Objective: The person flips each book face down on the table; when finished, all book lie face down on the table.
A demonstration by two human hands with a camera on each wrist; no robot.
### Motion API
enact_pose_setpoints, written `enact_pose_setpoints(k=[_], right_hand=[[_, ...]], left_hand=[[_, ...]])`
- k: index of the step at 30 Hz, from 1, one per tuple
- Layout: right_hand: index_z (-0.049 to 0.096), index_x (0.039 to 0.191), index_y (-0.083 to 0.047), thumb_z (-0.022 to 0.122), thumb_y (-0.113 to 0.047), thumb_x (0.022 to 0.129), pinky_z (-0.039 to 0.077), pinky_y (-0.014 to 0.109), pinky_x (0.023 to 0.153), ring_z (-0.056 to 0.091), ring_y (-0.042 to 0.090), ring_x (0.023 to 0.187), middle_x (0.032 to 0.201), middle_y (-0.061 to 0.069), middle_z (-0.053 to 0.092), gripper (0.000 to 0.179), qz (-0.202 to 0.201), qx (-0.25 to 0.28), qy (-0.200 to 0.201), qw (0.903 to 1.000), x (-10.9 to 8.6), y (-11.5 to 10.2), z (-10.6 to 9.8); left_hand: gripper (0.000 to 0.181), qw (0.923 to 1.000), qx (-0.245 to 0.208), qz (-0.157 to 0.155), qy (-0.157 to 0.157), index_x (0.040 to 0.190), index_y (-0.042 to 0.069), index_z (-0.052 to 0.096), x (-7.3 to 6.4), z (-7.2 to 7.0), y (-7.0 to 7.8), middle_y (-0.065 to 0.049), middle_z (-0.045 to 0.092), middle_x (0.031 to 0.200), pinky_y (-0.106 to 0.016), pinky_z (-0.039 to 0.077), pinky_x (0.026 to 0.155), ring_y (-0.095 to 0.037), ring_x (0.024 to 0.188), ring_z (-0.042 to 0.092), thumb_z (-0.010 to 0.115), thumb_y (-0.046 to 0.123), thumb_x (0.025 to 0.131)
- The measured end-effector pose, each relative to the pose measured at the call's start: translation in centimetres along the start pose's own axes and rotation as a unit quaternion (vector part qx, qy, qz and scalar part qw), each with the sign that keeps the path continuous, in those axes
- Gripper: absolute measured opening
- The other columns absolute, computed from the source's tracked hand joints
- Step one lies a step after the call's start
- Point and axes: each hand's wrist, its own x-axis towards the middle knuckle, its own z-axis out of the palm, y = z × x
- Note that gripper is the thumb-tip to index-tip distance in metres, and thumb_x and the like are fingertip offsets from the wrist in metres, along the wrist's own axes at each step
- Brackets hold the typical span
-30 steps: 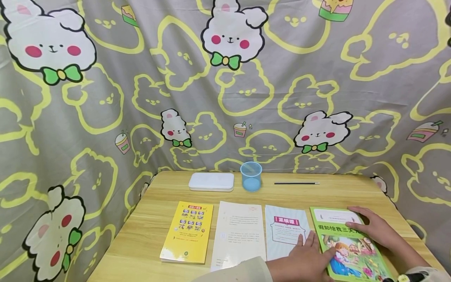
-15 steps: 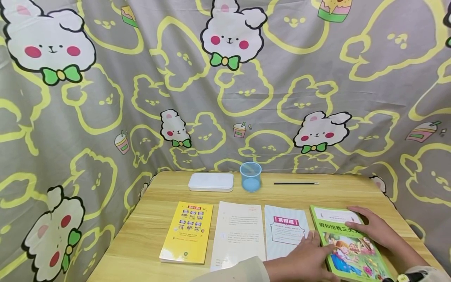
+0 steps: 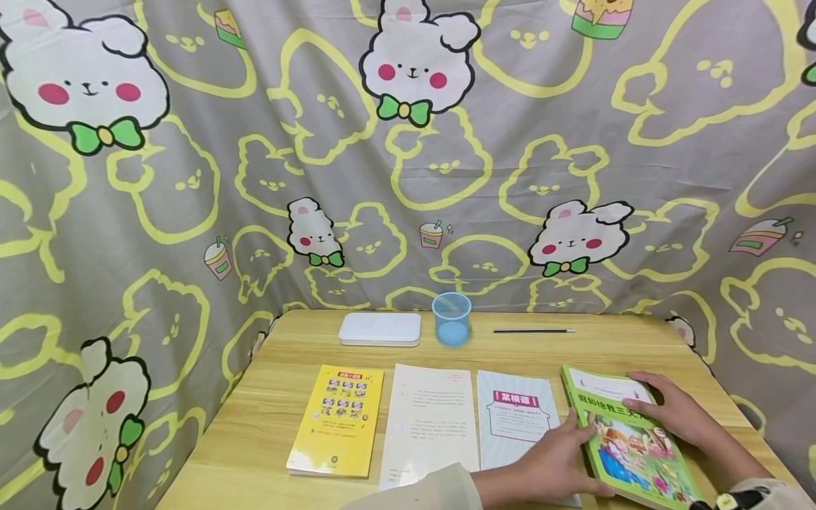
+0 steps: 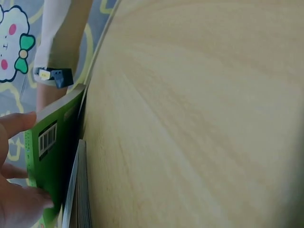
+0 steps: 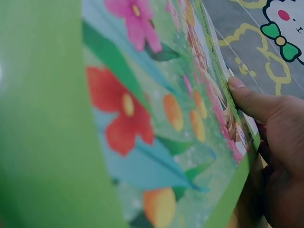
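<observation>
A green picture book [image 3: 631, 453] lies at the right of the table, its left side tilted up. My left hand [image 3: 551, 457] grips its left edge. In the left wrist view the left hand [image 4: 19, 204] has its thumb against the barcoded back cover. My right hand [image 3: 678, 411] holds the right edge. The right wrist view shows the right hand's thumb [image 5: 256, 102] over the flowered front cover [image 5: 156, 123], other fingers partly hidden at the edge. Under my left wrist, partly covered, lies a pale blue book [image 3: 513, 411].
A cream-coloured book [image 3: 430, 425] and a yellow book [image 3: 338, 425] lie in line to the left on the wooden table [image 3: 242, 439]. Farther back are a white case [image 3: 379, 329], a blue transparent cup [image 3: 452, 322] and a thin dark pencil-like stick [image 3: 534, 331]. A patterned curtain [image 3: 408, 177] encloses the table.
My left hand has moved from lying over the blue book's side to gripping the green book's left edge. That edge has risen and the book has turned slightly. The right hand stays in place.
</observation>
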Motion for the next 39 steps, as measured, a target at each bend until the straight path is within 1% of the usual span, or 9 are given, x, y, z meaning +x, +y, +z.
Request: enact_pose_setpoints(k=[6,10,13,16,18,21,29,33,39], right_hand=[[0.045,0.147,0.009,0.070,-0.039,0.099,0.038,0.073,0.093,0.036,0.065,0.130,0.146,0.043,0.039,0.072,0.001,-0.005,0.002,1.0000,0.0,0.1,0.2],[0.045,0.147,0.008,0.069,-0.040,0.099,0.038,0.073,0.093,0.036,0.064,0.131,0.146,0.043,0.038,0.073,0.003,-0.012,0.004,0.9999,0.1,0.2,0.3],[0.044,0.148,0.008,0.069,-0.041,0.099,0.038,0.073,0.093,0.036,0.064,0.130,0.146,0.043,0.038,0.073,0.006,-0.011,0.002,0.9999,0.1,0.2,0.3],[0.044,0.148,0.009,0.068,-0.042,0.099,0.038,0.073,0.093,0.035,0.065,0.131,0.147,0.043,0.037,0.074,0.009,-0.011,0.001,0.9999,0.2,0.2,0.3],[0.044,0.148,0.009,0.068,-0.042,0.099,0.038,0.074,0.093,0.035,0.065,0.131,0.147,0.043,0.037,0.074,0.010,-0.012,0.002,0.9999,0.2,0.2,0.3],[0.044,0.148,0.009,0.068,-0.043,0.099,0.038,0.074,0.093,0.035,0.065,0.130,0.146,0.043,0.037,0.075,0.010,-0.013,0.003,0.9999,0.3,0.2,0.3],[0.045,0.146,0.010,0.066,-0.039,0.101,0.039,0.074,0.092,0.038,0.065,0.129,0.144,0.044,0.040,0.069,-0.008,-0.027,0.002,0.9996,0.3,-0.2,0.0],[0.044,0.147,0.012,0.063,-0.037,0.103,0.041,0.074,0.091,0.039,0.066,0.127,0.142,0.045,0.042,0.068,-0.023,-0.037,-0.010,0.9990,0.2,-0.9,-0.3],[0.041,0.148,0.014,0.059,-0.035,0.106,0.044,0.073,0.092,0.040,0.067,0.128,0.143,0.046,0.043,0.068,-0.037,-0.054,-0.038,0.9971,0.4,-2.1,-0.7]], left_hand=[[0.095,0.9986,-0.047,-0.010,0.021,0.162,0.027,0.033,-0.2,0.2,0.1,-0.011,0.028,0.167,-0.024,0.047,0.106,-0.024,0.143,0.045,0.085,0.044,0.084],[0.096,0.9951,-0.085,-0.029,0.041,0.161,0.030,0.036,-0.3,0.2,0.2,-0.010,0.035,0.164,-0.026,0.046,0.107,-0.021,0.144,0.045,0.089,0.040,0.081],[0.096,0.9877,-0.143,-0.028,0.056,0.159,0.026,0.039,-0.3,0.1,0.2,-0.003,0.041,0.161,-0.022,0.046,0.107,-0.011,0.141,0.046,0.091,0.033,0.080],[0.094,0.9763,-0.206,-0.019,0.063,0.158,0.021,0.042,-0.3,0.1,0.1,0.001,0.043,0.160,-0.016,0.045,0.105,-0.002,0.137,0.046,0.092,0.024,0.079],[0.093,0.9695,-0.236,-0.019,0.064,0.158,0.020,0.042,-0.3,0.0,0.1,0.000,0.043,0.160,-0.014,0.044,0.104,-0.001,0.136,0.046,0.092,0.019,0.079],[0.093,0.9632,-0.260,-0.027,0.065,0.157,0.022,0.043,-0.4,0.0,0.2,-0.004,0.042,0.161,-0.013,0.044,0.103,-0.002,0.135,0.047,0.092,0.015,0.079],[0.095,0.9603,-0.267,-0.018,0.080,0.157,0.025,0.043,-0.3,-0.1,0.4,-0.006,0.037,0.164,-0.016,0.041,0.108,-0.002,0.135,0.050,0.092,0.011,0.077],[0.095,0.9598,-0.270,-0.007,0.078,0.158,0.026,0.042,-0.2,-0.3,0.3,-0.007,0.034,0.165,-0.017,0.039,0.111,0.000,0.134,0.050,0.091,0.013,0.078],[0.094,0.9613,-0.263,0.015,0.080,0.159,0.024,0.039,-0.3,-0.6,0.4,-0.009,0.031,0.166,-0.016,0.041,0.108,0.000,0.132,0.052,0.090,0.014,0.080]])
